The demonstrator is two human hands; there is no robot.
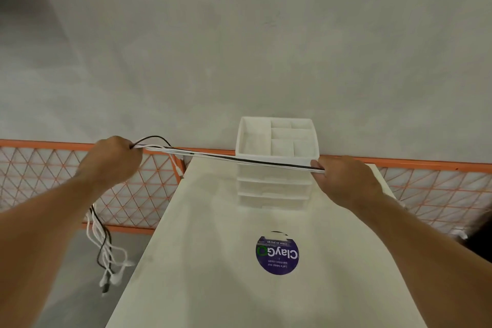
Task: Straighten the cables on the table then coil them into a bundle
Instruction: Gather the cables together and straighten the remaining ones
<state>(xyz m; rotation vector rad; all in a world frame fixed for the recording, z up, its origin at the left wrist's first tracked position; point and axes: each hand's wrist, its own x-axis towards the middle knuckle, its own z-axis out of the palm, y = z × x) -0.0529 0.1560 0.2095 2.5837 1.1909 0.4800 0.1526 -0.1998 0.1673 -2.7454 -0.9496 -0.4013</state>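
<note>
Straightening is in hand: the left hand (111, 160) grips the cables (234, 159) and the right hand (343, 181) pinches them, holding the span taut between both hands, loose ends hanging below the left; coiling requires looping toward one hand.

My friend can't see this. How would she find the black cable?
Start at the white table. Above its far end, the left hand and right hand stretch a bunch of cables. The black cable is the only dark strand among white ones.
</note>
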